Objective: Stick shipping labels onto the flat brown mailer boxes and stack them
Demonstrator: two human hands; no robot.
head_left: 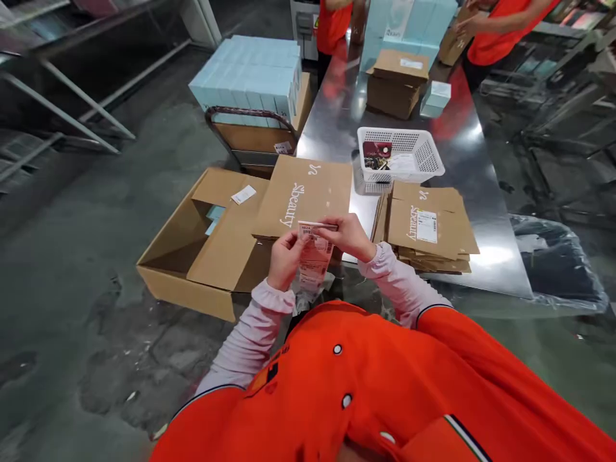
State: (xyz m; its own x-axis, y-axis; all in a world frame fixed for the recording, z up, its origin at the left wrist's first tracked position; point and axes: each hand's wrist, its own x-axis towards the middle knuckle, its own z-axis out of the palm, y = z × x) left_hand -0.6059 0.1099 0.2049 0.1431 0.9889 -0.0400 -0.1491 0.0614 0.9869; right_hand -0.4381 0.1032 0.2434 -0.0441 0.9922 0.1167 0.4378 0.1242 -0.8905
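A strip of printed shipping labels [315, 260] hangs down between my hands in front of the table's near edge. My left hand [285, 260] pinches its left edge near the top. The fingers of my right hand [350, 236] are closed at its upper right corner, where a thin dark edge shows; I cannot make out whether that is the label's backing. Just beyond my hands lies a closed cardboard box [308, 192] with "beauty" printed on it. To the right sits a stack of flattened cartons [443, 221], the top one bearing a white label [427, 227].
An open carton [168, 282] stands at left, pale blue boxes inside. Behind it, a trolley [250, 119] carries pale blue boxes. On the metal table [332, 122] are a white basket [402, 173] and brown cartons [397, 83]. Two people in orange stand beyond. A plastic-lined bin [553, 263] is at right.
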